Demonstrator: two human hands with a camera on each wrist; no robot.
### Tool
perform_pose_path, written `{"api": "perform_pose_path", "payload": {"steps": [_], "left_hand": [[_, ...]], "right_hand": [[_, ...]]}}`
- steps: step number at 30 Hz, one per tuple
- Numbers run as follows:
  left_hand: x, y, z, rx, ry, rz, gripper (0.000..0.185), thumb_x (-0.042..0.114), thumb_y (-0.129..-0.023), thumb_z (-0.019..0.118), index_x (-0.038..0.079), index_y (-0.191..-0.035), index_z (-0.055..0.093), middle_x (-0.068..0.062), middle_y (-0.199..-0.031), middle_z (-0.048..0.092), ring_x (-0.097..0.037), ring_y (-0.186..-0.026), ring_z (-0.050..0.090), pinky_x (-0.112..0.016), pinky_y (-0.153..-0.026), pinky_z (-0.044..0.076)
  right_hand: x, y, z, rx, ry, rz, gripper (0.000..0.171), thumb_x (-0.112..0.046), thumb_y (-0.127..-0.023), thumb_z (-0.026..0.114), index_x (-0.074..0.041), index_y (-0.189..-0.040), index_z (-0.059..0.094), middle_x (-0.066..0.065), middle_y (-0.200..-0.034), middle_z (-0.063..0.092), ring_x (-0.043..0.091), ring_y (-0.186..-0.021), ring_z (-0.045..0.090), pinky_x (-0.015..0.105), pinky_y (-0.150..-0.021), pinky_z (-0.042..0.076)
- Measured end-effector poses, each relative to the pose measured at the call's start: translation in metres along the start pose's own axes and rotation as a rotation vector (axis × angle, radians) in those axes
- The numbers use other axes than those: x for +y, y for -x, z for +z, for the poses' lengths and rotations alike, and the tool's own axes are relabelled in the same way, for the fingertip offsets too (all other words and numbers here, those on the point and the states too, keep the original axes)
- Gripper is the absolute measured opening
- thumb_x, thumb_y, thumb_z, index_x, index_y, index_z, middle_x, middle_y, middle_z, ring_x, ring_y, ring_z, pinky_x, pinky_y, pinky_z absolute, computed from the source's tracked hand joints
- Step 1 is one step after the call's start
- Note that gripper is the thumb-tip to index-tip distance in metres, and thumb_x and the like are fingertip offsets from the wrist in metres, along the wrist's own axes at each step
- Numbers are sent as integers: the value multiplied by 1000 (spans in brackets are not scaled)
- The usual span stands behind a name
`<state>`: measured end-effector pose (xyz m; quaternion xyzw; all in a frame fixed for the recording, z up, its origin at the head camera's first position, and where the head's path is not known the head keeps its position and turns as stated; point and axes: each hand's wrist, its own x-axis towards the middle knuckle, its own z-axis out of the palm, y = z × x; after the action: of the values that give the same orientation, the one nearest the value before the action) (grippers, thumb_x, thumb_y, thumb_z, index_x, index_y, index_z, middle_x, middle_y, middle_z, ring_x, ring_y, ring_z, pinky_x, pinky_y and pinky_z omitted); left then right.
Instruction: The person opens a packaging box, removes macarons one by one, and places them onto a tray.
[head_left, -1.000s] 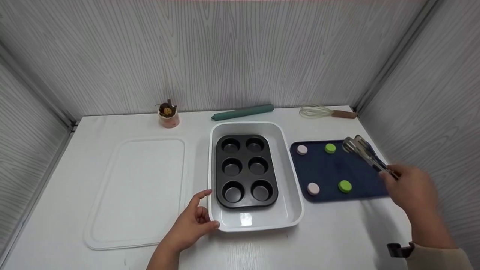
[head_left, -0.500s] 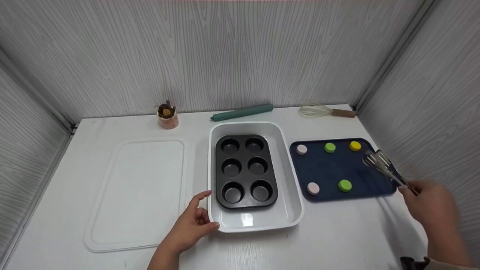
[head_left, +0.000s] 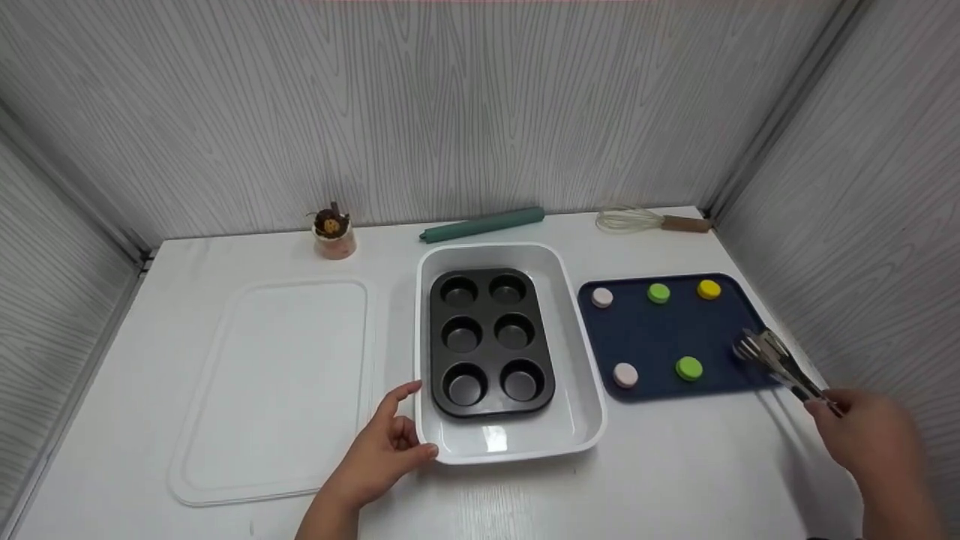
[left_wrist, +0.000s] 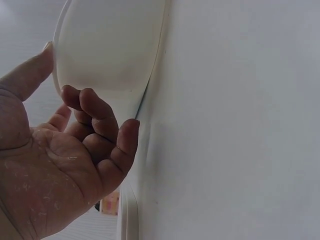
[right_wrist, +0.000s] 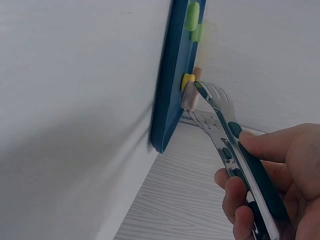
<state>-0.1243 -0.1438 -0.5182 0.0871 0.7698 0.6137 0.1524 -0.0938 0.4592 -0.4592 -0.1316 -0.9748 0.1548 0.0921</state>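
Observation:
My left hand (head_left: 379, 446) is at the near left corner of a deep white baking dish (head_left: 512, 450); thumb and forefinger touch its rim, the other fingers bent. In the dish lies a black muffin tin (head_left: 491, 341) with several cups. On the right, my right hand (head_left: 874, 431) grips metal tongs (head_left: 787, 371) with dark handles. Their fork-like tips reach over the navy tray (head_left: 645, 337) near its right edge. A pale pinkish rounded thing (right_wrist: 189, 97) shows at the tips in the right wrist view. Pink (head_left: 625, 375), green (head_left: 688, 368) and yellow (head_left: 709, 289) macarons lie on the tray.
A flat translucent lid (head_left: 277, 390) lies left of the dish. Along the back are a small potted ornament (head_left: 334, 240), a green rolling pin (head_left: 484, 224) and a whisk (head_left: 652, 220) with a brown handle. Walls stand behind and on both sides.
My right hand has carried the tongs right and toward me, from over the tray's far right to its near right. The yellow macaron has come into view. The left hand stays put.

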Motion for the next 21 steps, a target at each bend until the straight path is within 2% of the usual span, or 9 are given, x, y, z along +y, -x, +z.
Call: {"api": "perform_pose_path", "payload": {"steps": [5,14,18,21], "left_hand": [[0,1,0,1,3,7,91,5,-87,84,9,-162,31,-3,-78,60,-10,-66,51,-23,-63,45],[2,1,0,-1,-7,13,90,6,-88,84,8,-162,32,-2,-77,59,-9,-65,50,-22,-63,44],[1,1,0,-1,-14,21,90,7,-88,83,8,-162,32,-2,-77,59,-9,-65,50,-22,-63,44],[1,2,0,6,-16,21,90,6,-87,84,9,-161,33,-2,-78,59,-10,-65,51,-23,-63,44]], "right_hand": [[3,3,-3,-69,16,41,45,-24,-102,66,16,-122,67,33,-103,71,41,-77,65,52,-63,47],[2,4,0,-127,15,97,44,-24,-103,65,15,-122,67,31,-100,71,29,-72,61,41,-59,44],[3,4,1,-125,20,111,45,-24,-103,66,16,-123,65,32,-100,70,30,-71,60,40,-58,43],[5,6,1,-99,24,78,43,-22,-101,67,16,-121,66,32,-99,70,29,-70,60,39,-56,42]]}}
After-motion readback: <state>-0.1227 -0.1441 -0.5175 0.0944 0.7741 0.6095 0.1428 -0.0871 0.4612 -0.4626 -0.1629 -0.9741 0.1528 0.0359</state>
